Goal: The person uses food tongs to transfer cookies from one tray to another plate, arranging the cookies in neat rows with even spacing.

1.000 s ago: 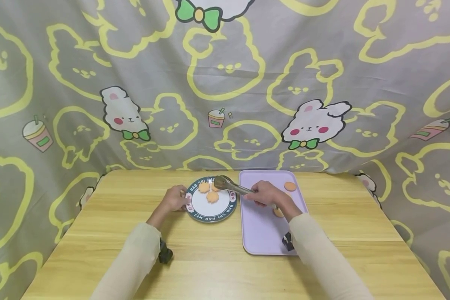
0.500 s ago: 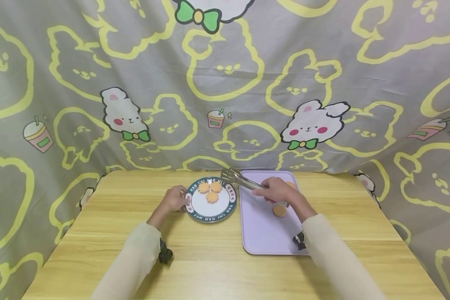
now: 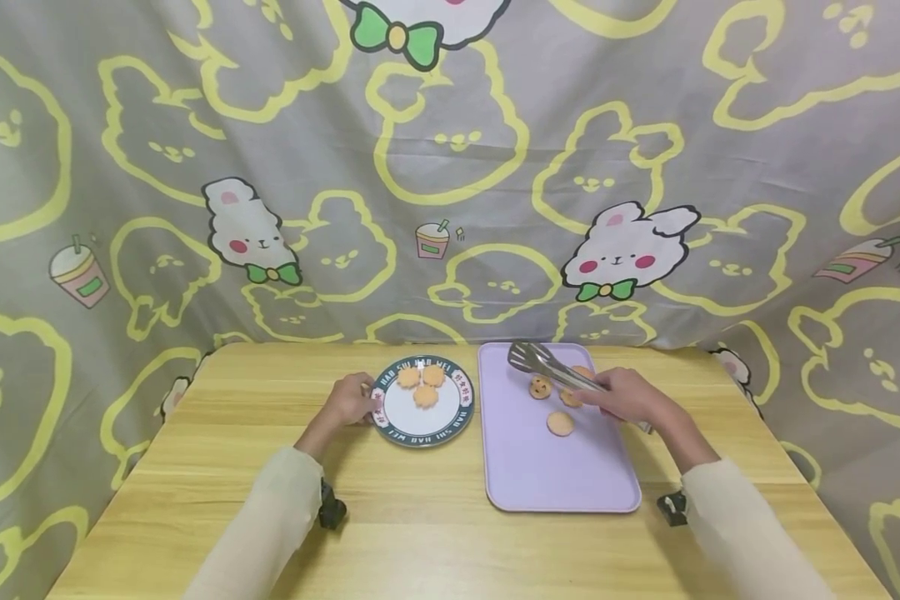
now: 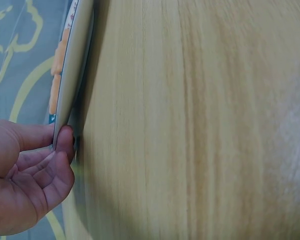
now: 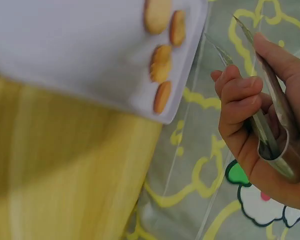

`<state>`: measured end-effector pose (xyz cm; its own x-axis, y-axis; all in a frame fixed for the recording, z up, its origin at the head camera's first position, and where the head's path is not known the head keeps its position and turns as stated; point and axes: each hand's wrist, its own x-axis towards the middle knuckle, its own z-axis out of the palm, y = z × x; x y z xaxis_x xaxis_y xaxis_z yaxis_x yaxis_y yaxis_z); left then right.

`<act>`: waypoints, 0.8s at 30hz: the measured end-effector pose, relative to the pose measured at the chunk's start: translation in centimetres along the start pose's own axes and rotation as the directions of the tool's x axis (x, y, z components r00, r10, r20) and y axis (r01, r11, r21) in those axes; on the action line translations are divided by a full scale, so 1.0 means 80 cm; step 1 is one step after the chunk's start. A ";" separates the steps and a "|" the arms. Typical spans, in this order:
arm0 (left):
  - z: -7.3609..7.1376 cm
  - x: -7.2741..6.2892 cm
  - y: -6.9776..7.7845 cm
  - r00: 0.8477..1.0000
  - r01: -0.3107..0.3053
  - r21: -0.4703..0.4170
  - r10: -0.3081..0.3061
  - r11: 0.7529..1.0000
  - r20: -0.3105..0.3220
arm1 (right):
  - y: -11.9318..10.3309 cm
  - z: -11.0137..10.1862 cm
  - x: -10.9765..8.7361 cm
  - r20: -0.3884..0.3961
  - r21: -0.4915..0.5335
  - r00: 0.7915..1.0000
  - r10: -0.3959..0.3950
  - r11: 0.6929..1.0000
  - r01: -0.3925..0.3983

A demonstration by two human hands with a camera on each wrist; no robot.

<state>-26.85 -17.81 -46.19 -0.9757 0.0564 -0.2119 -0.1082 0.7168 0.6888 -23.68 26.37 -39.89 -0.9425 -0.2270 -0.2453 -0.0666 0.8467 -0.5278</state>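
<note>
My left hand (image 3: 351,400) pinches the left rim of a round plate (image 3: 420,429) with a dark green lettered border. In the left wrist view, thumb and fingers of the left hand (image 4: 35,170) grip the plate's edge (image 4: 75,60). Three flower-shaped cookies (image 3: 425,396) lie on the plate. My right hand (image 3: 630,396) holds metal tongs (image 3: 551,364) over the purple tray (image 3: 525,475); in the right wrist view the tongs (image 5: 277,107) have nothing between their tips. Several cookies are on the tray, among them a round plain cookie (image 3: 560,423) and a dark-spotted cookie (image 3: 540,387).
The tray stands right of the plate on a wooden table (image 3: 412,533). A patterned curtain (image 3: 450,183) hangs behind the table's back edge. A black wrist device (image 3: 332,507) is on the left arm, another black device (image 3: 672,507) on the right.
The right hand has moved the tongs from over the plate rightward to above the tray, uncovering a plate cookie and several tray cookies. The left hand has stayed at the plate's rim.
</note>
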 end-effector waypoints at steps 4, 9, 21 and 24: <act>-0.001 0.000 0.000 1.000 -0.016 0.004 0.016 1.000 -0.001 | 0.017 0.000 -0.015 -0.038 -0.043 0.999 -0.026 0.999 0.024; -0.001 0.000 0.000 1.000 -0.019 0.011 0.019 1.000 -0.003 | 0.033 0.001 -0.030 -0.054 -0.056 0.998 -0.039 0.998 0.036; 0.000 0.002 0.001 1.000 0.004 0.009 -0.004 1.000 0.008 | 0.034 0.016 -0.044 -0.052 -0.011 0.999 0.013 1.000 -0.013; 0.000 0.002 0.000 1.000 0.004 0.006 -0.004 1.000 0.004 | 0.035 0.019 -0.044 -0.054 -0.008 0.998 0.018 1.000 -0.018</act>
<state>-26.98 -17.79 -46.24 -0.9744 0.0562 -0.2178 -0.1111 0.7215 0.6835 -20.05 28.82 -41.73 -0.9598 -0.1857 -0.2105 -0.0521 0.8548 -0.5164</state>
